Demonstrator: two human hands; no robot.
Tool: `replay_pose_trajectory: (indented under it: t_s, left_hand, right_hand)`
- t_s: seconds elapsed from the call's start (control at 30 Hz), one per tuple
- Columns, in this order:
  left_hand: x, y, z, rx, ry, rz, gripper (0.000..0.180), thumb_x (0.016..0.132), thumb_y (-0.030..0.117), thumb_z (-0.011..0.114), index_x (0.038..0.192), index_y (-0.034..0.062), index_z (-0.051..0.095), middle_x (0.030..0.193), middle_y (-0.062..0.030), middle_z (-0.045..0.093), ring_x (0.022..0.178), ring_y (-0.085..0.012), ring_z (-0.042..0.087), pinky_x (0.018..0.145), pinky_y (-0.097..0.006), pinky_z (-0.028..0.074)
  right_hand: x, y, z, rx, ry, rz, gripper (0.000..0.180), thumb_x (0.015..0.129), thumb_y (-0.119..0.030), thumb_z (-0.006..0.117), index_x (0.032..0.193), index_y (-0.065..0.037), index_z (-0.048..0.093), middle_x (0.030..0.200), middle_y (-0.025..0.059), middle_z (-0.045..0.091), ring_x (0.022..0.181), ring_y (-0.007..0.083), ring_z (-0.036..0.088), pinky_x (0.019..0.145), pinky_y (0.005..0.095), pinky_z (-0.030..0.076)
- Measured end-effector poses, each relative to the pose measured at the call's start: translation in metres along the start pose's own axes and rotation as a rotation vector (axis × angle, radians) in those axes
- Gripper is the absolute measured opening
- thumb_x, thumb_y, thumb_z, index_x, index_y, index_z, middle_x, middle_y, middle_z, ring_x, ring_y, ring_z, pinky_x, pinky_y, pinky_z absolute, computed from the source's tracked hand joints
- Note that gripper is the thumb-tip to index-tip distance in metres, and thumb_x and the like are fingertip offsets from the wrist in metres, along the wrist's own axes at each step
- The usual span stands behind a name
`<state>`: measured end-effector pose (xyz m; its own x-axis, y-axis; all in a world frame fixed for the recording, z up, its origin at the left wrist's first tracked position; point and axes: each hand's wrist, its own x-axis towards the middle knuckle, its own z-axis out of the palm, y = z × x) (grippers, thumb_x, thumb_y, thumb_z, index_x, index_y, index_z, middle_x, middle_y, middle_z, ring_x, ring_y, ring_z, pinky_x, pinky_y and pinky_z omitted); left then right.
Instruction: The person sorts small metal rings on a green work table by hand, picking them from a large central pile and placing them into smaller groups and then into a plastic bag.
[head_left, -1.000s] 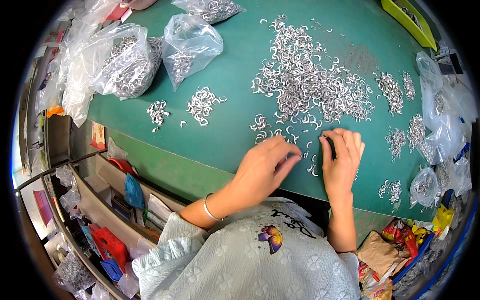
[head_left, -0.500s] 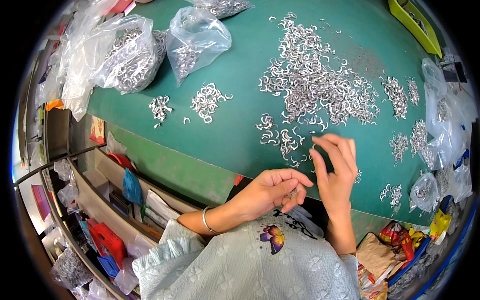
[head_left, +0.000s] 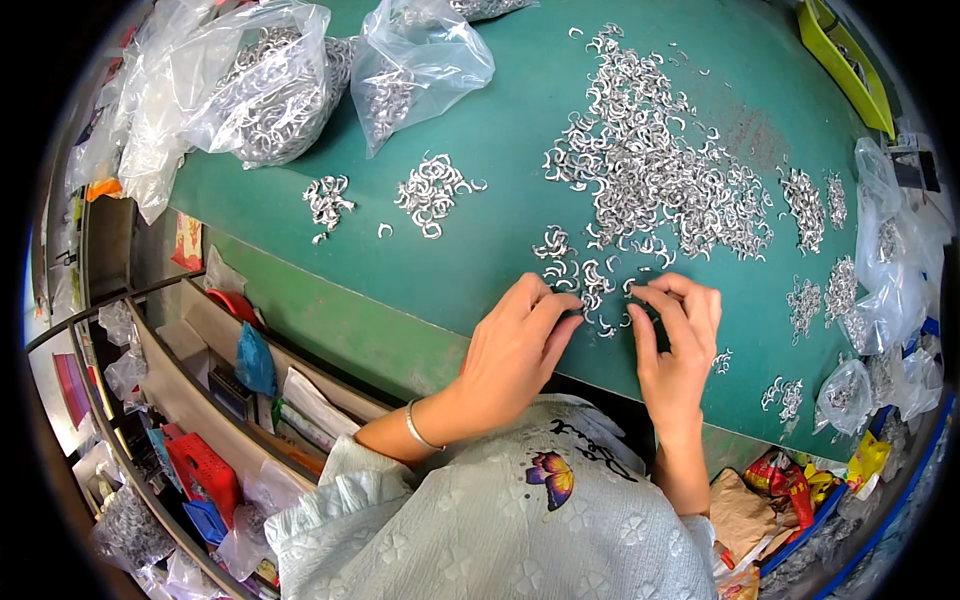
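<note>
"How are the hands placed?"

"Both are held above the table's (head_left: 480, 255) front edge. The right hand's (head_left: 678, 345) thumb and forefinger are parted; whether a piece is pinched by the left hand (head_left: 515, 335) cannot be told. Curved metal pieces (head_left: 597, 287) are scattered between. Room is left leftward along that edge."

"Containers?"

"Clear plastic bags (head_left: 280, 110), filled with such pieces, are set toward the left edge."

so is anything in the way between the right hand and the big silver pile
Nothing visible blocks it: only green tabletop and a few stray pieces lie between the right hand and the big pile.
</note>
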<state>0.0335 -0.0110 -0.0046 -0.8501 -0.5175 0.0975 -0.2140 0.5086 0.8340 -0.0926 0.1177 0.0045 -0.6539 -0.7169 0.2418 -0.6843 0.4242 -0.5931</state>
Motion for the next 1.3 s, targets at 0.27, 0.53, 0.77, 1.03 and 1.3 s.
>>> replay_pose_trajectory:
  t_s: [0.27, 0.53, 0.77, 1.03, 1.3]
  left_hand:
    - [0.011, -0.003, 0.009, 0.063, 0.006, 0.107, 0.021, 0.079, -0.002, 0.071, 0.098, 0.0038, 0.067, 0.079, -0.009, 0.049, 0.065, -0.0241, 0.053, 0.057, -0.034, 0.043]
    - [0.007, -0.002, -0.006, -0.821, -0.048, -0.291, 0.008, 0.092, 0.003, 0.061, 0.1, 0.0011, 0.062, 0.094, -0.0043, 0.056, 0.081, -0.0111, 0.053, 0.067, -0.024, 0.043]
    - [0.014, -0.006, -0.008, -1.462, -0.153, -0.499, 0.017, 0.1, 0.013, 0.051, 0.11, -0.0004, 0.057, 0.118, -0.0156, 0.061, 0.105, -0.0201, 0.06, 0.089, -0.032, 0.051]
    - [0.017, -0.009, -0.004, -1.642, -0.248, -0.563, 0.027, 0.101, 0.016, 0.048, 0.117, -0.0051, 0.055, 0.126, -0.0242, 0.057, 0.117, -0.0294, 0.058, 0.105, -0.043, 0.045]
    - [0.017, -0.01, -0.016, -1.681, -0.199, -0.575, 0.04, 0.1, 0.016, 0.048, 0.131, -0.0103, 0.048, 0.136, -0.0295, 0.048, 0.129, -0.0381, 0.048, 0.109, -0.045, 0.041]
  right_hand:
    - [0.005, 0.0, 0.015, -0.106, -0.006, -0.085, 0.018, 0.073, -0.006, 0.075, 0.09, -0.007, 0.068, 0.102, 0.0031, 0.059, 0.093, 0.0252, 0.051, 0.076, 0.0375, 0.035]
    - [0.002, -0.009, -0.001, 0.241, 0.075, 0.032, 0.018, 0.071, 0.006, 0.074, 0.085, -0.002, 0.067, 0.089, 0.0077, 0.063, 0.083, 0.0239, 0.055, 0.075, 0.0332, 0.042]
    - [0.004, -0.014, 0.003, 0.366, 0.086, 0.005, 0.017, 0.072, 0.007, 0.073, 0.086, -0.001, 0.067, 0.09, 0.0091, 0.064, 0.084, 0.0248, 0.056, 0.073, 0.0335, 0.045]
    - [0.006, -0.021, 0.009, 0.184, 0.08, -0.166, 0.021, 0.07, 0.001, 0.075, 0.089, -0.003, 0.068, 0.093, 0.0068, 0.064, 0.086, 0.0262, 0.055, 0.08, 0.0373, 0.043]
    - [-0.01, -0.016, 0.004, 0.224, 0.145, -0.156, 0.023, 0.07, -0.005, 0.078, 0.091, -0.007, 0.069, 0.098, 0.0031, 0.062, 0.088, 0.0254, 0.055, 0.078, 0.0378, 0.04]
